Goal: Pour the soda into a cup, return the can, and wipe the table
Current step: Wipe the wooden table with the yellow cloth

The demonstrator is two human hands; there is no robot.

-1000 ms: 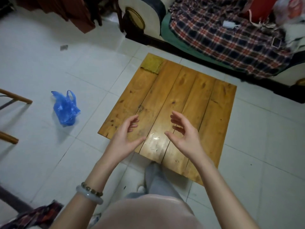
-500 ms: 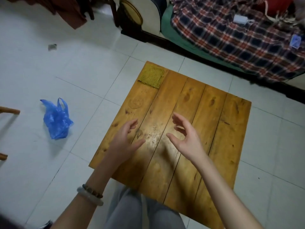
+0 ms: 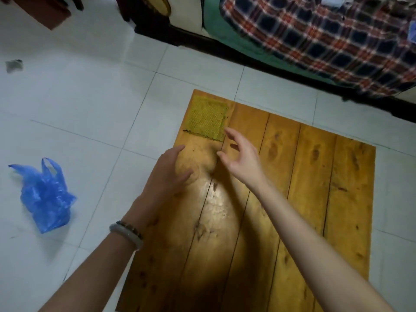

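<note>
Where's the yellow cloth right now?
In the head view, the yellow cloth lies on the far left corner of the wooden table, just beyond the right hand.

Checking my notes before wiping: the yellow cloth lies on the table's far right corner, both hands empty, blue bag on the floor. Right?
Not quite: the head view shows the yellow cloth on the table's far left corner, not the right. The left hand and right hand are empty, and the blue bag is on the floor.

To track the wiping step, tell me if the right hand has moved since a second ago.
Yes. The right hand went forward across the table, close to the yellow cloth.
</note>
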